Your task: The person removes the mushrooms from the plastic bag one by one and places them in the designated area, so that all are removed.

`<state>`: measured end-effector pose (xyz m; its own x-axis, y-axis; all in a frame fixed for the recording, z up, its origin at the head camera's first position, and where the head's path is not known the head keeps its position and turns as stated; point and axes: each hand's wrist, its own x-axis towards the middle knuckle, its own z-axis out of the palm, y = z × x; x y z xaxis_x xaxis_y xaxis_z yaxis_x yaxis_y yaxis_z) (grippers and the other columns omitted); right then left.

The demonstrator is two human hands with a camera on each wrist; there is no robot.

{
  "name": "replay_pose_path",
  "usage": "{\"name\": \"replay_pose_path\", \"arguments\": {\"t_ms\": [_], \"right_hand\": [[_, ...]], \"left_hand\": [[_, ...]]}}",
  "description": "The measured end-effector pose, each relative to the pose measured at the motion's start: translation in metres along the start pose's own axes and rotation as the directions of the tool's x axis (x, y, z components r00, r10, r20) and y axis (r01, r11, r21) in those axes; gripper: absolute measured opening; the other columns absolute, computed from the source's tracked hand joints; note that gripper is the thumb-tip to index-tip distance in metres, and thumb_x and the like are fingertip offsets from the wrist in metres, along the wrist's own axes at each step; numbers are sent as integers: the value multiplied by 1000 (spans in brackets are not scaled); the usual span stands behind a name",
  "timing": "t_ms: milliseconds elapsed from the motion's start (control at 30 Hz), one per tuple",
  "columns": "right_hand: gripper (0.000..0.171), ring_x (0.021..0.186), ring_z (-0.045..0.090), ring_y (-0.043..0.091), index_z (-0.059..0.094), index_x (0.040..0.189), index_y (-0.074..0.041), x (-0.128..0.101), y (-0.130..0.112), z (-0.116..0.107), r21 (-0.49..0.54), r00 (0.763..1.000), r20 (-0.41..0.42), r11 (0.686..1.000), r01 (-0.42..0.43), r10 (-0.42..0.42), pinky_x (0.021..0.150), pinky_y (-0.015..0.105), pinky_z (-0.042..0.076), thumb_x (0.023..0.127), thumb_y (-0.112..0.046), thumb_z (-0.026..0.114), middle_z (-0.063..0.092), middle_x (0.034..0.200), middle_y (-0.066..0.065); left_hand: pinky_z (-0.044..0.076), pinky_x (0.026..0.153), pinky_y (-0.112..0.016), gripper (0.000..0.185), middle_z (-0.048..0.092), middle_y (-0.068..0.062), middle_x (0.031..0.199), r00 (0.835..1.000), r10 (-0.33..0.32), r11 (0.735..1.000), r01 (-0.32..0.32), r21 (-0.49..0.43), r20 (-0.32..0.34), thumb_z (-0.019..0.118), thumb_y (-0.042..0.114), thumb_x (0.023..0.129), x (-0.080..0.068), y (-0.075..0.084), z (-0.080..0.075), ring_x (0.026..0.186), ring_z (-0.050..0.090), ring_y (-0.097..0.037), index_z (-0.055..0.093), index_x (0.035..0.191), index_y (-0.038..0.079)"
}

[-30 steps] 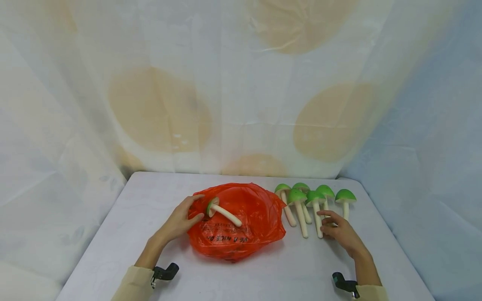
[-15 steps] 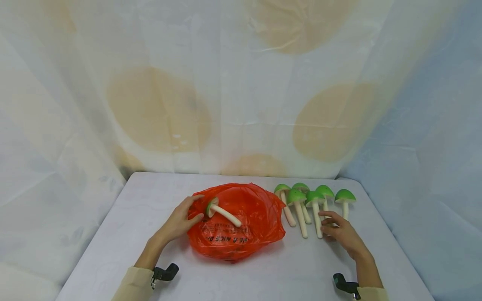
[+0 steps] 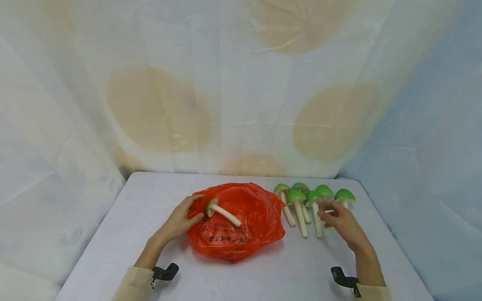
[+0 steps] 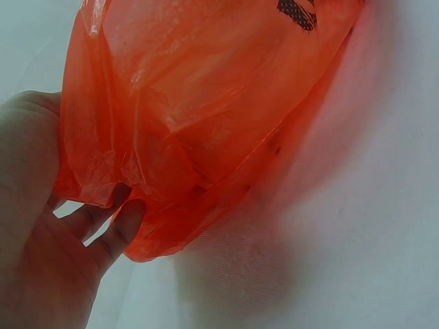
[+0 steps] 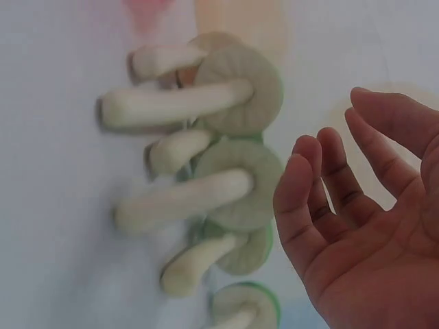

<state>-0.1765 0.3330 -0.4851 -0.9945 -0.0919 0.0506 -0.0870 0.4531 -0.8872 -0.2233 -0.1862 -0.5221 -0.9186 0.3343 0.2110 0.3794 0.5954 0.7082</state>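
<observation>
A red plastic bag [image 3: 260, 209] with black print lies on the table, a green-capped toy mushroom [image 3: 226, 215] resting over its left part. Whether that mushroom is on the bag or within its mouth, I cannot tell. My left hand [image 3: 181, 218] grips the bag's left edge; in the left wrist view some fingertips [image 4: 127, 216] go behind the red film. To the right, several more green-capped mushrooms [image 3: 298, 205] with long pale stems lie in a cluster. My right hand [image 3: 343, 221] hovers over the cluster's right side, fingers loosely bent and holding nothing, as the right wrist view shows.
The white table [image 3: 256, 280] ends at a back edge against a pale curtain [image 3: 241, 104] with tan circles. Fabric also hangs at both sides. A black camera mount sits on each wrist, the right one [image 3: 343, 278] near the table top.
My right hand has risen a little and shifted away from the stem of the nearest mushroom, toward the caps. My left hand, the bag and the mushroom over it have stayed put.
</observation>
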Motion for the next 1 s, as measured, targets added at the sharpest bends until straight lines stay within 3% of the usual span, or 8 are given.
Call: {"name": "replay_pose_path", "arguments": {"t_ms": [233, 400, 700, 833, 1000], "right_hand": [[39, 89, 61, 22, 57, 133, -4, 11, -29, 19, 11, 996, 27, 996, 85, -86, 71, 34, 57, 100, -23, 63, 57, 116, 17], [31, 84, 62, 25, 61, 128, -11, 20, -48, 34, -6, 986, 43, 987, 159, -159, 68, 36, 58, 99, -22, 65, 61, 111, 15], [32, 99, 58, 42, 63, 126, -10, 35, -88, 80, 44, 976, 137, 986, 163, -168, 75, 43, 57, 97, -22, 67, 61, 117, 15], [32, 102, 58, 36, 64, 126, -12, 41, -102, 101, 13, 968, 169, 983, 185, -184, 79, 45, 57, 96, -22, 69, 62, 121, 14], [35, 105, 57, 28, 63, 128, -17, 43, -114, 122, -5, 955, 209, 976, 218, -213, 80, 39, 56, 95, -24, 71, 62, 122, 4]], "left_hand": [[43, 107, -59, 62, 52, -7, 144, 1000, 8, 1000, -8, -2, -5, 73, 22, 93, -1, -1, 1, 136, 48, -32, 44, 148, 20], [43, 107, -59, 63, 51, -8, 144, 1000, 2, 1000, -2, -5, -5, 73, 22, 94, -2, -3, 3, 136, 48, -33, 43, 149, 20], [41, 109, -59, 63, 50, -9, 147, 1000, -4, 1000, 3, -21, -29, 73, 22, 93, -1, -6, 8, 139, 46, -33, 42, 149, 18], [40, 111, -58, 65, 49, -9, 148, 998, 1, 1000, -2, -14, -60, 72, 23, 94, 1, -8, 12, 140, 44, -32, 40, 151, 17], [40, 111, -58, 66, 49, -11, 146, 995, 12, 1000, -13, -7, -100, 71, 22, 95, 2, -11, 15, 138, 46, -33, 39, 152, 15]]}}
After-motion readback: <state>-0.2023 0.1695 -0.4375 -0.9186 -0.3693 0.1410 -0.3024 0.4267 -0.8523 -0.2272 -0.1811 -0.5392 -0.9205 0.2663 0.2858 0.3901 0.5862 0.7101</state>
